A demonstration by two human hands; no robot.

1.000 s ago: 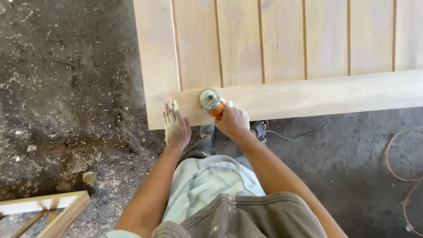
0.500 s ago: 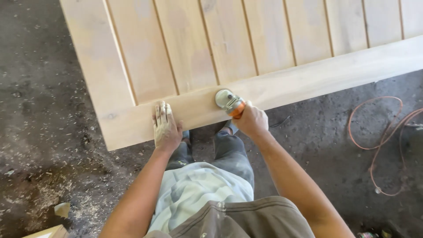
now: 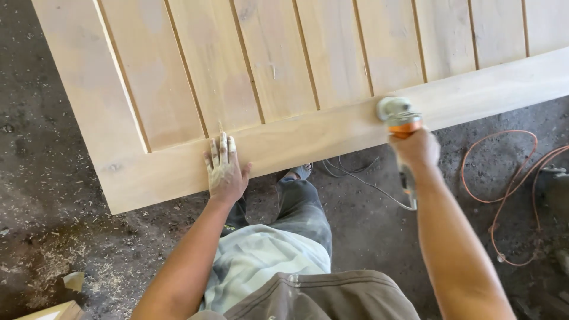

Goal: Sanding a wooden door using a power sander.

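A large pale wooden door panel (image 3: pixel 178 95) with vertical boards and a wide bottom rail lies across the upper part of the view. My left hand (image 3: pixel 224 168), dusty with sawdust, rests flat with fingers together on the bottom rail near the panel's left corner. My right hand (image 3: pixel 416 148) grips an orange and grey power sander (image 3: pixel 398 112), whose round pad sits on the rail further right. The sander's grey cable (image 3: pixel 367 184) trails down to the floor.
The dark floor (image 3: pixel 53 195) is strewn with sawdust and wood chips. An orange extension cord (image 3: pixel 504 178) loops on the floor at right. A pale wood offcut (image 3: pixel 53 311) lies at the bottom left. My legs stand just below the panel's edge.
My right hand has slid the sander rightward along the bottom rail, away from my left hand. The left hand stays pressed on the rail. The view has shifted, so the panel looks closer.
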